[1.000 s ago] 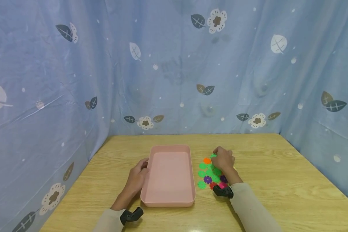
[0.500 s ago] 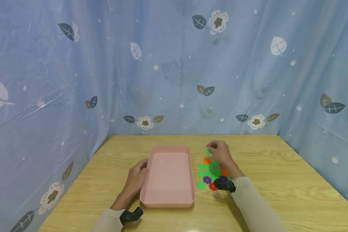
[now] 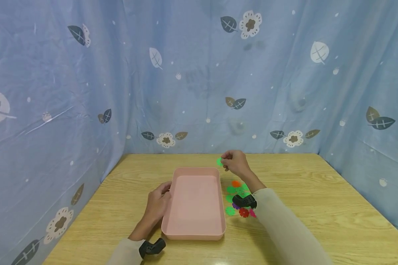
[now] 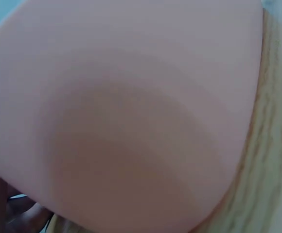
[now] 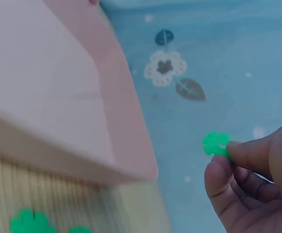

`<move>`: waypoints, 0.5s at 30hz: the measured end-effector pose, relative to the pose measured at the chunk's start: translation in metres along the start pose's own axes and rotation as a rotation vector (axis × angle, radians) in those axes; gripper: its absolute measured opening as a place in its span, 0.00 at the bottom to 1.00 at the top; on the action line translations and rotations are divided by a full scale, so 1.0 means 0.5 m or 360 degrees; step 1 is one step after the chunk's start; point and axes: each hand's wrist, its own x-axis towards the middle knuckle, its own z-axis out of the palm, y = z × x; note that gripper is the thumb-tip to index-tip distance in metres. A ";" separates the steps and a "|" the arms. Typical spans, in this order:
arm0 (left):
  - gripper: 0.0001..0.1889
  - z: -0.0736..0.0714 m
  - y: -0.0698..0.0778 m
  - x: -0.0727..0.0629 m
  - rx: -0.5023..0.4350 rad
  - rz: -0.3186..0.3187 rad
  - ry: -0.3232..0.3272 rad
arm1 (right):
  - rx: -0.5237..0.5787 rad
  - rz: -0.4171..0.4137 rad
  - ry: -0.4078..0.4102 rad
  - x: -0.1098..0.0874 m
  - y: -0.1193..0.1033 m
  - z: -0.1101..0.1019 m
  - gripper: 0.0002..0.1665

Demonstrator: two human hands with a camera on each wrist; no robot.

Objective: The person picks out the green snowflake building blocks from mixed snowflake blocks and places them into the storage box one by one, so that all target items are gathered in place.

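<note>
My right hand (image 3: 236, 162) pinches a green snowflake-shaped plastic disc (image 3: 220, 162) between thumb and fingertips, raised beyond the tray's far right corner. The right wrist view shows this green disc (image 5: 216, 144) held at its edge, apart from the tray wall. At the left wall of the shallow pink tray (image 3: 196, 238), my left hand (image 3: 157, 202) grips the side, with the thumb at the rim. No discs lie in the tray. In the left wrist view the pink wall (image 4: 131, 97) fills most of the picture, and few fingers (image 4: 31, 218) show below it.
Right of the tray, several loose snowflake discs lie on the wooden table (image 3: 295, 184): green ones (image 3: 230, 211), an orange one (image 3: 236, 183) and a red one (image 3: 243, 212). The right sleeve and wrist camera cover part of the pile. A blue patterned curtain (image 3: 199, 92) surrounds the table.
My right hand has risen from the pile with a green disc and moved left and away, toward the tray's far right corner. The left hand and tray have shifted only slightly.
</note>
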 end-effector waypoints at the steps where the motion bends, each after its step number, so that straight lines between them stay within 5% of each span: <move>1: 0.23 0.000 0.001 0.000 -0.0002 -0.0004 0.0007 | 0.0008 0.0008 -0.0012 0.003 -0.007 0.008 0.04; 15: 0.22 0.007 0.015 -0.008 0.0009 0.0010 0.0016 | 0.0160 0.0100 -0.0158 0.032 -0.047 0.142 0.03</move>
